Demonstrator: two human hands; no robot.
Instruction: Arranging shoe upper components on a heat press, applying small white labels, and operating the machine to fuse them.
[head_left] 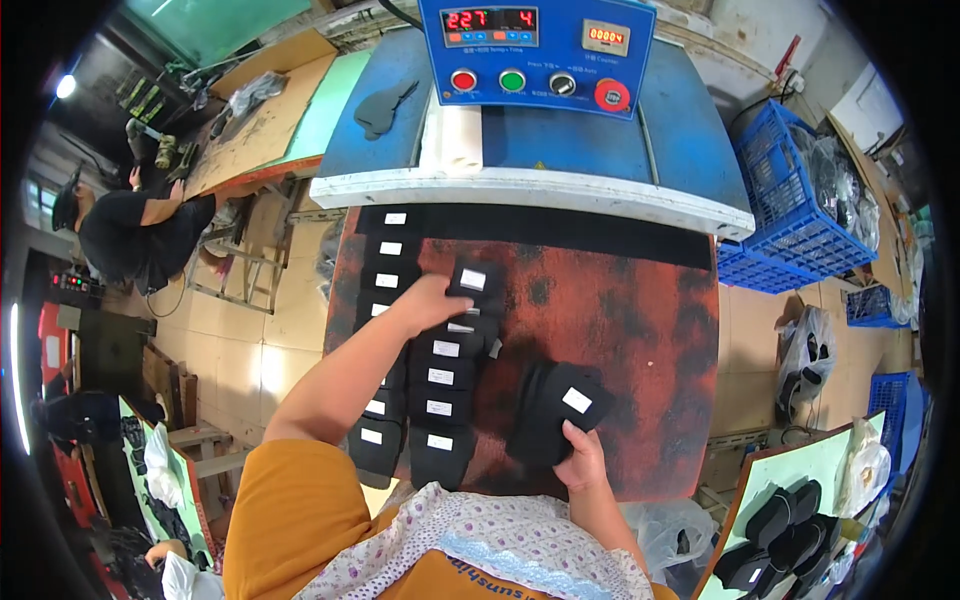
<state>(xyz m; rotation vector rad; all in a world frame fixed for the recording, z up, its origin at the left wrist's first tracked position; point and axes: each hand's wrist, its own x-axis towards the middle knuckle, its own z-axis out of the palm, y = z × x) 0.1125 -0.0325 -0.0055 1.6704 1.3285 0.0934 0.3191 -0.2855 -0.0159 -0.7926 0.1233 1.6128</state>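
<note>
With my left hand (430, 306) I pinch the near left edge of a black fabric piece (474, 284) bearing a white label. That piece lies at the far end of a column of overlapping black pieces (440, 408), labels facing up. To the left runs a second column of the same pieces (372, 436), partly hidden by my left forearm. A thick stack of black labelled pieces (545, 415) is held in my right hand (583, 456), thumb on top, above the near middle of the worn red-black board (640, 380). My right fingers are hidden beneath the stack.
Behind the board stands a blue press (560, 150) with a white front edge and a control box (545, 60) with buttons. Blue crates (790, 190) stand at the right. A table with black pieces (775, 535) is at the near right. Another person (125, 230) works at the left.
</note>
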